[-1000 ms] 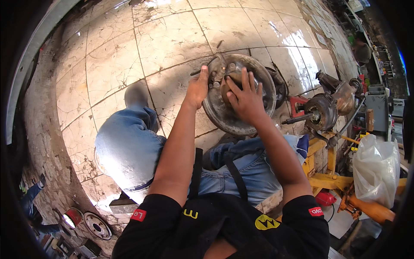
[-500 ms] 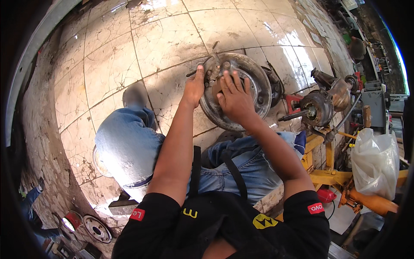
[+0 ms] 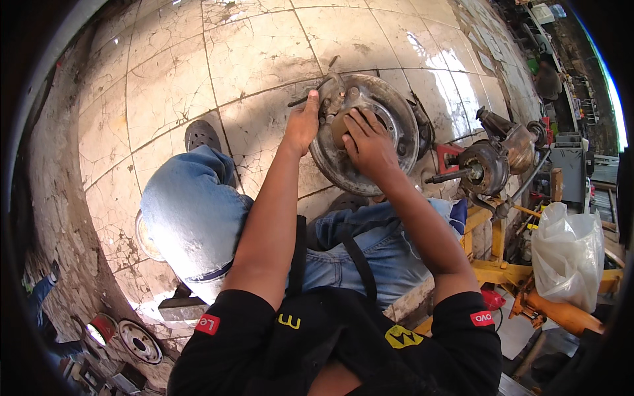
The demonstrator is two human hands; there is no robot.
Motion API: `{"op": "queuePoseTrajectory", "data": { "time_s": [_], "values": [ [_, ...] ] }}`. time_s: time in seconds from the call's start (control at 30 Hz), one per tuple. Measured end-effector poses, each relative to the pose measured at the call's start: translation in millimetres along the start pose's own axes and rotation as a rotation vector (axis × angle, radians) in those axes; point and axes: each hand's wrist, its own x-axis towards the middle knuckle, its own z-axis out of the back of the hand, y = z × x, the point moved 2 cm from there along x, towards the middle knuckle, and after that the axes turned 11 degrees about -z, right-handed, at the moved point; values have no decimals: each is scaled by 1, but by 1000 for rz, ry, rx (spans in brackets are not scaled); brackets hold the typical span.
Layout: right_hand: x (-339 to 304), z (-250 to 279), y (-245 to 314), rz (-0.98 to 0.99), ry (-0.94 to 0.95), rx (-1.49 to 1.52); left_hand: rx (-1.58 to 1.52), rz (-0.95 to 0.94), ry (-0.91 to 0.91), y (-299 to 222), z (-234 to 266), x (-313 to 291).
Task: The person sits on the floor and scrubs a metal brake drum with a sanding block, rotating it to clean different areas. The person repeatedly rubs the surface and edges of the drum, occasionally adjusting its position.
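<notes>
A round, dirty metal brake backing plate (image 3: 409, 158) stands tilted before my knees, with bolts and fittings on its upper left. At its left rim is my left hand (image 3: 302, 127), thumb pointing up along the edge and its other fingers mostly hidden. My right hand (image 3: 374, 145) lies over the plate's middle, fingers close together and bent across a flat brown piece (image 3: 339, 130). Most of that piece is covered, so its exact kind cannot be made out. A bent dark rod (image 3: 309, 94) sticks out past the plate's upper left.
To the right, a greasy axle assembly (image 3: 485, 168) with a drum rests near a red stand (image 3: 446, 158). A yellow frame (image 3: 495, 267) and a clear plastic bag (image 3: 566, 254) are nearer. At lower left a wheel rim (image 3: 140, 342) lies on the cracked tiled floor (image 3: 165, 99).
My right hand's fingers, spread before, are now closer together and more bent over the brown piece. My left hand has shifted slightly along the rim, and the plate has tilted a little.
</notes>
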Motion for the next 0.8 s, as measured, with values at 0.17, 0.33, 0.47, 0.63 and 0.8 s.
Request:
{"op": "queuePoseTrajectory", "data": {
  "time_s": [0.17, 0.33, 0.47, 0.63, 0.8],
  "values": [
    [-10, 27, -1, 60, 191, -165, -8, -64, 4, 12, 0, 8],
    [-2, 30, -1, 86, 324, -337, -38, 31, 60, 11, 4, 12],
    [19, 26, -1, 111, 361, -295, -22, -55, 63, 10, 1, 11],
    [36, 18, -6, 90, 437, -157, -94, 0, 30, 20, 3, 20],
    [28, 23, -19, 156, 413, -231, 4, -19, 47, 13, -1, 14]
  ]
}}
